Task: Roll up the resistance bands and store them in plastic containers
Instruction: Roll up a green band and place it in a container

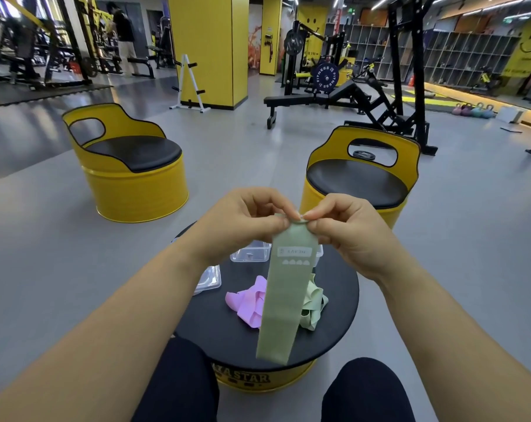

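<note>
Two hands meet in front of me, above the round black table [334,312]. My left hand [242,222] and right hand [346,229] both pinch the top edge of the green band [284,300], fingertips nearly touching each other at the middle of that edge. The fingers [284,222] of each hand are curled in tight, thumb against forefinger, with the band's edge caught between them. The top edge looks slightly folded or curled over (I cannot tell whether a roll has begun). The rest of the band hangs straight down, flat and unrolled, its lower end in front of the table's near rim. It carries a white label with reversed lettering and a row of small white shapes under it.

On the table lie a pink band [249,306], crumpled, and just beside it to the right a pale green band [314,303], also loose, partly hidden behind the hanging one. Behind them stands a clear container [252,252], open, and a clear lid [209,278] lies near the left rim. Another clear box edge [319,252] shows to the right of the hanging band.

My dark-clad knees [179,382] sit on either side of the table. Beyond stand two yellow barrel chairs [130,166].
</note>
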The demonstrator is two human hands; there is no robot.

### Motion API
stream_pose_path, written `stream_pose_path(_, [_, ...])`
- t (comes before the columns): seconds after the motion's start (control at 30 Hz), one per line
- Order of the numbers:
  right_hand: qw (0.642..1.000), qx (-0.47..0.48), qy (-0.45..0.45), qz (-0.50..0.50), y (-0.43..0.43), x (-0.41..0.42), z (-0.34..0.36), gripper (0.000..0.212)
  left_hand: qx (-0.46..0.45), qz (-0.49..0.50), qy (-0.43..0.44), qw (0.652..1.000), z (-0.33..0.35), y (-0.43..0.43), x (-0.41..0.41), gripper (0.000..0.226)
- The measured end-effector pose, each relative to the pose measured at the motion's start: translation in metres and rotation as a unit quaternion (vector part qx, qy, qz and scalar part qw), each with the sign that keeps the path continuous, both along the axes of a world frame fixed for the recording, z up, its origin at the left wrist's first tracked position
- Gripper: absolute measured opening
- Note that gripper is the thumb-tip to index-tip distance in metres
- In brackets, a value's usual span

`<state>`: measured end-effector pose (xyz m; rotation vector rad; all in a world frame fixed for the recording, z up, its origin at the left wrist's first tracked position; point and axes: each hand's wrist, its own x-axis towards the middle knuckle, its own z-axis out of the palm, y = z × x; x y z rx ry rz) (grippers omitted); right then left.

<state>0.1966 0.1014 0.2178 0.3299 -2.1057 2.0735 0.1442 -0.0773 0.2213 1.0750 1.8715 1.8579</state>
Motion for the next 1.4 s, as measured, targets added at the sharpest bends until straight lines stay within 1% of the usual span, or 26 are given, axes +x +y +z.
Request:
stream_pose_path(0.1, [0.998,0.048,0.030,0.006,0.001,-0.002,-0.003,0.024,-0.010,0.000,0.018,1.000,0.000,-0.002,0.001,0.023])
stream_pose_path(0.2, [0.994,0.097,0.046,0.001,0.002,-0.001,-0.004,0.024,-0.034,0.033,0.066,0.997,-0.001,-0.002,0.004,0.024])
stream_pose_path(0.37, [0.994,0.095,0.039,0.025,0.006,0.000,-0.007,0.023,-0.063,0.124,0.171,0.975,-0.007,0.002,0.005,0.021])
stream_pose_path(0.4, [0.995,0.093,0.032,0.031,0.007,0.001,-0.007,0.020,-0.060,0.137,0.180,0.972,-0.008,0.003,0.005,0.022])
stream_pose_path(0.47, [0.996,0.083,0.015,0.035,0.007,0.003,-0.007,0.005,-0.047,0.158,0.188,0.968,-0.009,0.006,0.006,0.023])
stream_pose_path(0.53, [0.997,0.077,0.001,0.002,0.006,0.002,-0.008,0.014,-0.041,0.167,0.192,0.966,-0.012,0.008,0.006,0.024])
stream_pose_path(0.57, [0.997,0.080,0.002,-0.017,0.006,0.001,-0.010,0.016,-0.040,0.169,0.191,0.966,-0.013,0.009,0.006,0.024])
stream_pose_path(0.63, [0.995,0.087,0.006,-0.040,0.005,-0.001,-0.012,0.013,-0.043,0.173,0.191,0.965,-0.014,0.010,0.006,0.024])
stream_pose_path(0.7, [0.995,0.088,0.003,-0.049,0.003,-0.003,-0.013,0.005,-0.048,0.177,0.193,0.964,-0.016,0.010,0.005,0.023])
stream_pose_path(0.77, [0.995,0.085,0.003,-0.050,0.003,-0.004,-0.013,0.008,-0.050,0.180,0.189,0.964,-0.017,0.009,0.003,0.021])
stream_pose_path(0.97, [0.985,0.158,0.031,-0.056,0.003,-0.004,-0.008,0.010,-0.047,0.160,0.131,0.977,-0.020,0.003,0.001,0.014])
stream_pose_path(1.07, [0.979,0.193,0.035,-0.054,0.003,-0.003,-0.006,0.010,-0.052,0.161,0.125,0.978,-0.019,0.002,0.001,0.009])
stream_pose_path(1.17, [0.972,0.224,0.040,-0.059,0.003,-0.003,-0.004,0.011,-0.053,0.164,0.103,0.980,-0.018,0.003,0.001,0.018])
stream_pose_path(1.23, [0.969,0.235,0.043,-0.064,0.003,-0.003,-0.002,0.012,-0.046,0.161,0.072,0.983,-0.017,0.003,0.001,0.020])
stream_pose_path(1.33, [0.969,0.232,0.045,-0.073,0.002,-0.003,-0.001,0.014,-0.036,0.168,0.028,0.985,-0.016,0.005,0.002,0.016])
stream_pose_path(1.4, [0.967,0.235,0.045,-0.081,0.001,-0.004,-0.001,0.014,-0.039,0.186,0.033,0.981,-0.016,0.007,0.003,0.015])
